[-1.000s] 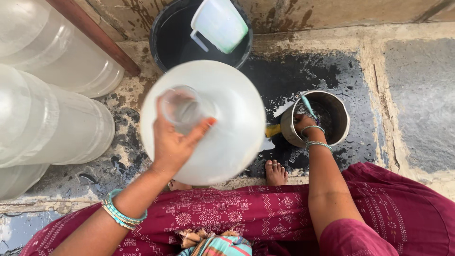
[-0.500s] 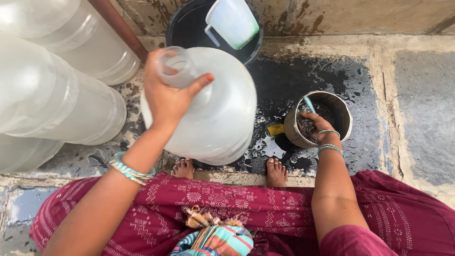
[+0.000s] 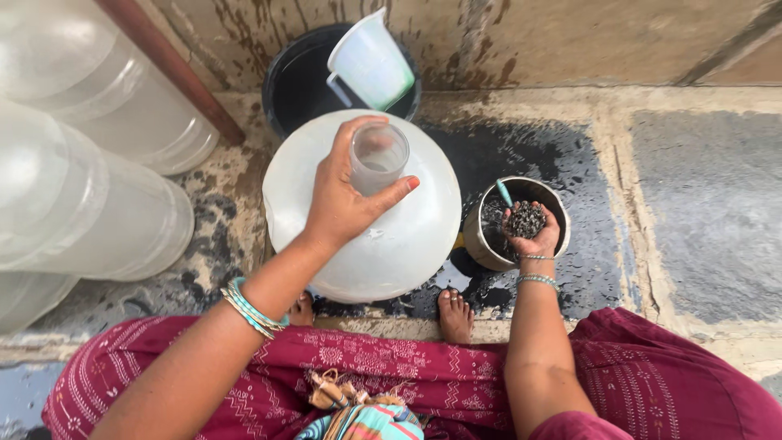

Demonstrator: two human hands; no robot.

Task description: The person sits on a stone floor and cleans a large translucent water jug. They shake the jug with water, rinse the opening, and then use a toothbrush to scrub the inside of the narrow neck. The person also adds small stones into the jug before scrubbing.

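Left hand: my left hand [image 3: 346, 200] is wrapped around the open neck [image 3: 378, 155] of the large water jug [image 3: 366, 216], fingers behind the neck and thumb across its front, closed firmly on it.

Large water jug: translucent white and round-bodied, it stands upright on the wet floor [image 3: 570, 155] just ahead of my feet, its neck pointing up toward the camera.

Right hand: my right hand [image 3: 531, 231] is turned palm up over the steel pot [image 3: 489, 244], fingers cupped loosely around a heap of dark gritty scrub material [image 3: 526, 218]; the grip is a half-closed scoop, not a fist.

Steel pot: a small round metal vessel, touching or just beside the jug's right flank; I see dark wet contents and a pale blue handle [image 3: 505, 192] sticking out of it.

Black bucket: a black bucket [image 3: 285, 90] sits behind the jug against the wall, with a clear plastic measuring mug [image 3: 371, 61] tilted inside it.

Spare jugs: more translucent containers [image 3: 90, 187] lie on their sides at my left, well apart from the pot.

Wrists: banded bangles [image 3: 248, 305] on my left forearm, thin silver ones [image 3: 533, 279] on my right.

Lower edge: maroon patterned cloth [image 3: 391, 383] covers my knees, and one bare foot [image 3: 454, 314] shows between jug and pot.
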